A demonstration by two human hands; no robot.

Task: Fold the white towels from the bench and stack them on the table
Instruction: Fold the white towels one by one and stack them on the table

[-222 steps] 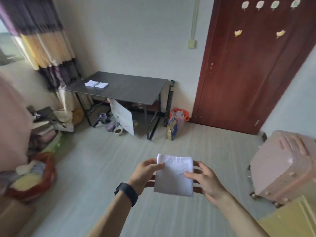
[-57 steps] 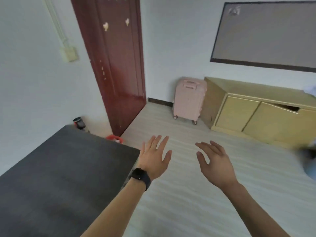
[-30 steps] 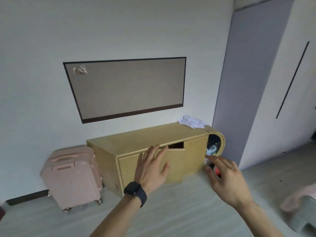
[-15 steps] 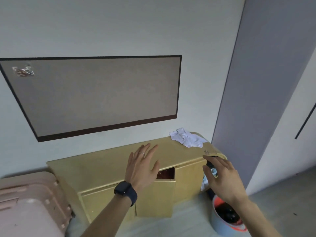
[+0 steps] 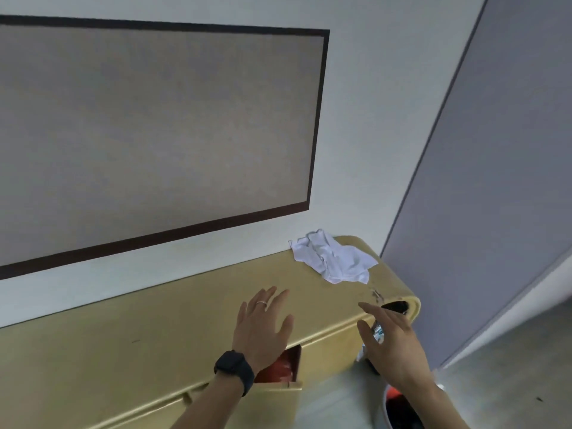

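Note:
A crumpled white towel (image 5: pixel 332 258) lies on the right end of the yellow wooden bench (image 5: pixel 161 329), close to the wall. My left hand (image 5: pixel 263 326) hovers over the bench's front edge with fingers spread and holds nothing; a black watch sits on its wrist. My right hand (image 5: pixel 390 342) is raised beside the bench's rounded right end, fingers straight, empty. Both hands are short of the towel, below and to its left and right. The table is out of view.
A bench door (image 5: pixel 278 394) under my left hand stands ajar, with something red inside. A bucket (image 5: pixel 393 407) with a red rim sits on the floor at lower right. A large framed grey panel (image 5: pixel 154 125) hangs on the wall; a grey partition (image 5: pixel 479 150) stands right.
The view has closed in on the bench, so the towel looks larger and nearer. Both empty hands have moved forward toward the bench top. Earlier, I turned away from the table.

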